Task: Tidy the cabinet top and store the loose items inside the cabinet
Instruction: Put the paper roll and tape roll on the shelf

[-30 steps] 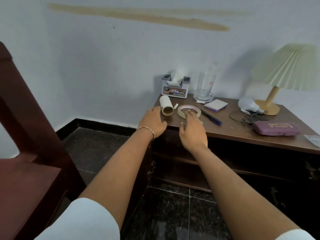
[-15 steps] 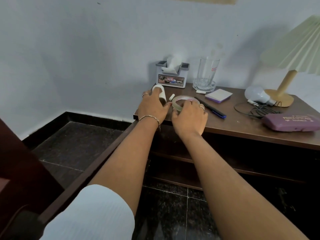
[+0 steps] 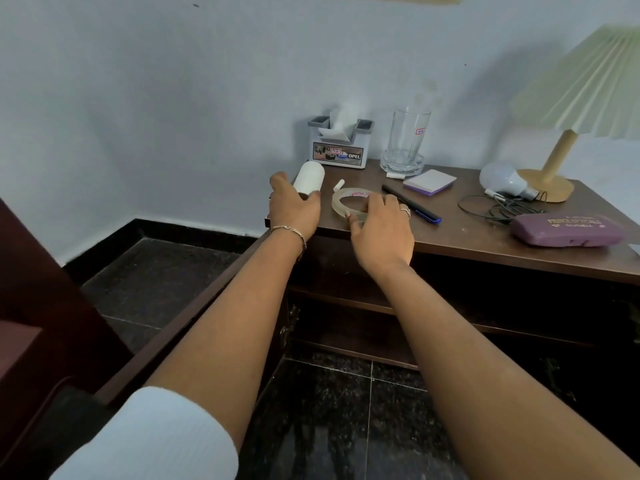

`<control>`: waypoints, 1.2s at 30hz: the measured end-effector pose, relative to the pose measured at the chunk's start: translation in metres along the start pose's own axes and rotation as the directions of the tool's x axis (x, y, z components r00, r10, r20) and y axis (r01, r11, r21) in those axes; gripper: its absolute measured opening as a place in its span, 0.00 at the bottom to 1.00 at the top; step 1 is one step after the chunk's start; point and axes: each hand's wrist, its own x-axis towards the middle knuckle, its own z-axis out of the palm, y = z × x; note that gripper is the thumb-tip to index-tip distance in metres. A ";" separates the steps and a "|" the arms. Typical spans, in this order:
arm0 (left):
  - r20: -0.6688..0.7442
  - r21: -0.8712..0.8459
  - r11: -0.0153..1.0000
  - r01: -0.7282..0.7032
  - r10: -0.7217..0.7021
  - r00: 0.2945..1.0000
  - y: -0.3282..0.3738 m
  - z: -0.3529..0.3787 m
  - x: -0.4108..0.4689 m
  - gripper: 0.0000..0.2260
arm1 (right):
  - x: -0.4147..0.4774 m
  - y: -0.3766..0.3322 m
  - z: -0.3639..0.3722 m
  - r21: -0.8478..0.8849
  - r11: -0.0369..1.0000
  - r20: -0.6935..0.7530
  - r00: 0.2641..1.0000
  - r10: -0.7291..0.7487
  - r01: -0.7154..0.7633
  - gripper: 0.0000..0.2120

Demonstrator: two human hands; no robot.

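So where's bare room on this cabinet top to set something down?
The widest bare wood is the front strip between the pen and the purple case, nearer than the cable. A smaller gap lies between the notepad and the bulb. The left corner is crowded: left hand on the white roll, right hand on the tape ring.

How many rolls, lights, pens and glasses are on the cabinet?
Rolls: 2, white roll, tape roll
Lights: 2, table lamp, light bulb
Pens: 1, pen
Glasses: 1, drinking glass
Total: 6
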 end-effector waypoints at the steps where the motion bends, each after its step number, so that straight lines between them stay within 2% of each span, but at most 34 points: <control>1: -0.004 -0.049 0.999 0.013 -0.013 1.000 -0.002 -0.003 -0.007 0.28 | -0.003 0.001 -0.003 0.015 1.000 0.003 1.000 -0.014 0.014 0.16; 3: 0.013 -0.206 0.976 0.066 -0.064 0.998 -0.006 -0.010 -0.023 0.27 | -0.008 0.005 -0.008 0.048 0.998 -0.009 0.999 -0.038 0.038 0.15; 5: 0.057 -0.381 0.913 0.144 -0.132 0.990 -0.011 -0.018 -0.041 0.27 | -0.014 0.010 -0.013 0.077 0.994 -0.037 0.996 -0.078 0.081 0.14; 10: 0.196 -0.683 0.656 0.320 -0.258 0.946 -0.027 -0.038 -0.080 0.26 | -0.034 0.027 -0.022 0.127 0.962 -0.140 0.965 -0.223 0.241 0.13; 14: 0.325 -0.761 0.473 0.443 -0.312 0.893 -0.034 -0.050 -0.115 0.19 | -0.050 0.043 -0.033 0.178 0.898 -0.164 0.912 -0.377 0.403 0.13; 17: 0.427 -0.721 0.420 0.551 -0.356 0.831 -0.045 -0.052 -0.133 0.11 | -0.073 0.059 -0.036 0.234 0.847 -0.144 0.878 -0.456 0.478 0.12; 22: 0.453 -0.630 0.469 0.619 -0.426 0.783 -0.072 -0.040 -0.137 0.14 | -0.125 0.098 -0.002 0.269 0.807 -0.033 0.843 -0.537 0.525 0.15; 25: 0.441 -0.552 0.543 0.633 -0.454 0.774 -0.086 -0.026 -0.135 0.07 | -0.137 0.115 0.022 0.244 0.840 0.066 0.856 -0.513 0.485 0.16; 27: 0.423 -0.495 0.587 0.641 -0.481 0.768 -0.094 -0.016 -0.129 0.06 | -0.135 0.120 0.031 0.228 0.862 0.095 0.871 -0.482 0.453 0.16; 30: 0.388 -0.438 0.659 0.612 -0.476 0.790 -0.102 0.001 -0.118 0.10 | -0.125 0.127 0.042 0.191 0.895 0.097 0.899 -0.426 0.403 0.13; 34: 0.369 -0.339 0.787 0.516 -0.393 0.842 -0.107 0.024 -0.096 0.06 | -0.103 0.135 0.063 0.129 0.916 0.099 0.914 -0.393 0.380 0.12; 36: 0.357 -0.273 0.844 0.463 -0.358 0.863 -0.111 0.036 -0.081 0.11 | -0.090 0.135 0.074 0.113 0.931 0.104 0.928 -0.359 0.347 0.12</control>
